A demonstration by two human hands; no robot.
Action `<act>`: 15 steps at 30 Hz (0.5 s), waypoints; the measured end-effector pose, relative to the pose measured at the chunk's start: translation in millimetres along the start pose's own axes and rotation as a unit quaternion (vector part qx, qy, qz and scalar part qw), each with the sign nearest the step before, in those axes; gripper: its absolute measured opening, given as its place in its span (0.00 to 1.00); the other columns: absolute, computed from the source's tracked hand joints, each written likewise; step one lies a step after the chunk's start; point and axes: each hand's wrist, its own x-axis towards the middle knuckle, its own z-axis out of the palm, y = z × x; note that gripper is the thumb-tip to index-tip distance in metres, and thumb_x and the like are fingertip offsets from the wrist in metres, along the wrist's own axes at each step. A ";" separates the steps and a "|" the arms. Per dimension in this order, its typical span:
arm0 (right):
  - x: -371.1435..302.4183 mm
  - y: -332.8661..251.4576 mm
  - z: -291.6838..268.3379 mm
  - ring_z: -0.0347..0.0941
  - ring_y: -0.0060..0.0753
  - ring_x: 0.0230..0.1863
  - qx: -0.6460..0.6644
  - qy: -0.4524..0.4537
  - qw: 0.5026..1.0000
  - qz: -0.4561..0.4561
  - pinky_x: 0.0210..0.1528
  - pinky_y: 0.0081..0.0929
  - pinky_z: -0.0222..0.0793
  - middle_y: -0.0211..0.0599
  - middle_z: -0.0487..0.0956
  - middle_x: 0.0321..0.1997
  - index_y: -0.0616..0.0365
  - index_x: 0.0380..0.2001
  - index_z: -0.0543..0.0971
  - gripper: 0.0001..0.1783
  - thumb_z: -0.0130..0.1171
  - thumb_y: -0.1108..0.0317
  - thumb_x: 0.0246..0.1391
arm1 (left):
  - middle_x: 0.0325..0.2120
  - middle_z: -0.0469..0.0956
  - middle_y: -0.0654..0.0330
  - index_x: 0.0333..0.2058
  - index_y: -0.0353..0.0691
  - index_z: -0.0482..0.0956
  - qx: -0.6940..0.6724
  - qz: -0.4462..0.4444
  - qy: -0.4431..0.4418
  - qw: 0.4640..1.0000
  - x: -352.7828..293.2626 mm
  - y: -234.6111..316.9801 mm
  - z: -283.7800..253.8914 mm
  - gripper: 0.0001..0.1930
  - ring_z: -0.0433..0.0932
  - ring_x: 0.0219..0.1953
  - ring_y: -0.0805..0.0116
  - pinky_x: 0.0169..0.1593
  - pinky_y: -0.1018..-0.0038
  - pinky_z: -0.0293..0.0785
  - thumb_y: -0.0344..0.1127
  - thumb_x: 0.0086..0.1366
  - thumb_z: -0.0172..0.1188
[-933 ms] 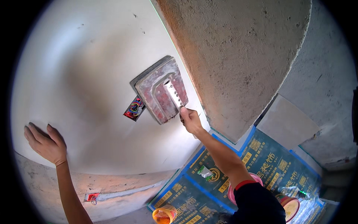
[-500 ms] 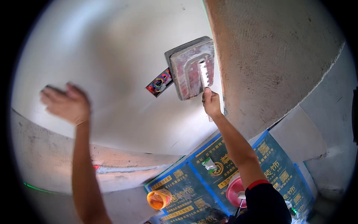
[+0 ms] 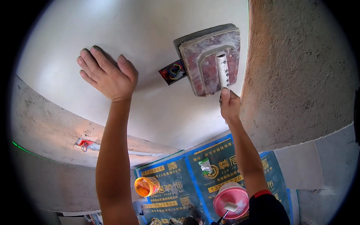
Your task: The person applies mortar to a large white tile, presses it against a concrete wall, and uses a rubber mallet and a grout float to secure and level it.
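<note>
My left hand point(image 3: 108, 77) lies open on a large glossy white slab point(image 3: 161, 120) against the wall, fingers slightly spread and pointing up. My right hand point(image 3: 230, 105) is closed round the lower end of the pale tube handle of a rectangular tile beater point(image 3: 210, 73). Its back is dusty and reddish, with a raised frame and a dark layer beneath. The beater is over the slab, near its right edge; whether it touches the slab I cannot tell. Beside its left edge, a rectangular cutout point(image 3: 171, 72) shows coloured wires in a red box, partly hidden by the beater.
Rough grey-brown wall point(image 3: 292, 75) borders the slab on the right. Below are a green printed floor cover point(image 3: 187, 161), an orange bucket point(image 3: 146, 186), a pink basin point(image 3: 221, 212) with a tool in it, and a small packet point(image 3: 205, 165). A red wall box point(image 3: 85, 143) sits lower left.
My left hand has moved right and come to rest flat on the slab. My right hand and the tile beater appear further right and higher; the whole view has shifted too.
</note>
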 end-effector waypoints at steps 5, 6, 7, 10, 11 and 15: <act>-3.2 23.2 -8.9 0.55 0.20 0.19 0.096 0.027 0.995 -0.016 0.21 0.25 0.56 0.29 0.62 0.12 0.64 0.24 0.73 0.26 0.49 0.50 0.62 | 0.61 0.54 0.37 0.60 0.27 0.57 -0.005 0.000 0.005 1.000 11.7 16.1 4.7 0.32 0.50 0.64 0.34 0.62 0.41 0.45 0.48 0.66 0.40; -3.9 20.0 -6.8 0.56 0.18 0.19 0.086 0.043 0.995 -0.028 0.21 0.25 0.56 0.29 0.63 0.13 0.64 0.24 0.74 0.26 0.49 0.49 0.62 | 0.61 0.55 0.37 0.60 0.28 0.57 -0.007 0.029 0.027 0.999 17.9 18.5 -1.2 0.32 0.51 0.64 0.35 0.62 0.42 0.46 0.49 0.66 0.42; -2.7 16.0 -1.9 0.57 0.16 0.20 0.033 0.045 0.998 -0.041 0.21 0.23 0.57 0.25 0.65 0.14 0.64 0.27 0.76 0.24 0.52 0.51 0.61 | 0.61 0.55 0.36 0.61 0.28 0.57 -0.013 0.059 0.050 0.997 22.8 22.0 -4.5 0.33 0.51 0.64 0.35 0.63 0.43 0.46 0.49 0.66 0.43; -12.9 38.1 11.1 0.58 0.17 0.18 0.111 0.007 0.994 -0.005 0.19 0.25 0.58 0.26 0.66 0.13 0.65 0.34 0.79 0.24 0.56 0.50 0.58 | 0.58 0.62 0.40 0.59 0.30 0.62 -0.025 0.075 0.090 0.993 0.1 14.6 9.8 0.31 0.58 0.62 0.39 0.61 0.46 0.51 0.48 0.66 0.50; -21.5 43.0 12.1 0.59 0.20 0.17 0.100 -0.006 0.995 0.028 0.19 0.27 0.59 0.30 0.66 0.12 0.64 0.35 0.79 0.27 0.54 0.46 0.58 | 0.58 0.62 0.40 0.58 0.30 0.63 0.010 0.082 0.084 0.993 -10.9 -3.2 19.6 0.31 0.58 0.62 0.40 0.61 0.46 0.52 0.50 0.66 0.48; -75.5 55.0 -3.9 0.66 0.38 0.14 0.074 0.012 0.997 -0.002 0.19 0.31 0.62 0.43 0.68 0.12 0.61 0.29 0.77 0.22 0.52 0.51 0.58 | 0.35 0.68 0.44 0.35 0.32 0.66 0.043 0.125 0.021 0.991 17.4 -13.0 6.3 0.24 0.67 0.36 0.47 0.37 0.55 0.63 0.53 0.67 0.42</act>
